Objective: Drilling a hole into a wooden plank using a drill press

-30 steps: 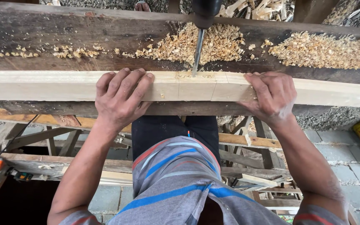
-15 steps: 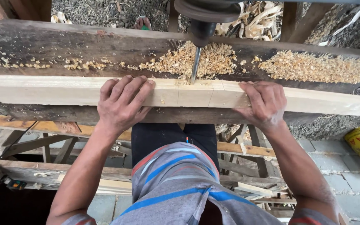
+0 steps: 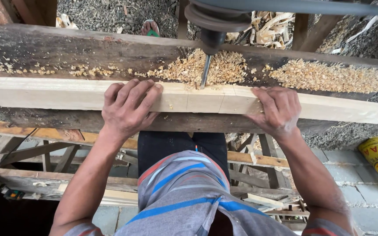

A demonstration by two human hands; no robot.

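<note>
A long, pale, square-edged length of planed timber (image 3: pixel 66 92) lay flat along a dark, weathered wooden workbench beam (image 3: pixel 44 48), running from the left edge of the view to the right. The left hand (image 3: pixel 127 107) was spread palm-down over the timber's top face, fingers (image 3: pixel 147 89) reaching across to its far edge, pressing on it rather than closing around it. The right hand (image 3: pixel 276 109) lay the same way further along, flat and open, its fingertips at the far edge and its heel over the near one. Between the two hands a short stretch of the timber stayed bare, crossed by thin pencilled lines. Just beyond that bare stretch a steel drill bit (image 3: pixel 204 72) hung from a dark round chuck (image 3: pixel 213 26); its tip stood at the timber's far edge, though whether it touched the wood could not be told. Heaps of pale wood shavings (image 3: pixel 329 76) lay on the beam behind the timber.
</note>
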